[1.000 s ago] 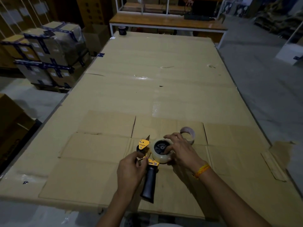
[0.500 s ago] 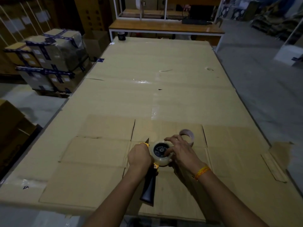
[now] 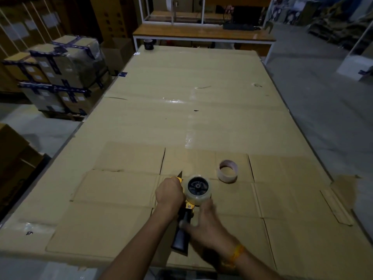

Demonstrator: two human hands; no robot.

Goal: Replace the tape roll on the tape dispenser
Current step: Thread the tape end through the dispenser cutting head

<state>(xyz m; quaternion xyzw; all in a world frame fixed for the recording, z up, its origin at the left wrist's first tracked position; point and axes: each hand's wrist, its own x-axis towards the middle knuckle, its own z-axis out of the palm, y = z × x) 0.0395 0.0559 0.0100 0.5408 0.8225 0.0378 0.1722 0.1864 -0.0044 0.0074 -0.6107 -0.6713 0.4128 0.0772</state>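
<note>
Clenched left hand [image 3: 170,194] grips tape dispenser [image 3: 186,211] head beside tape roll [image 3: 198,190]; right hand [image 3: 203,225] blurred over handle, grip unclear.

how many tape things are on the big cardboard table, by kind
Dispenser: 1, with a clear roll mounted on it
Clear roll: 1
Empty core: 1, lying apart from the dispenser
Dark roll: 1, at the far edge
Total: 4
</note>
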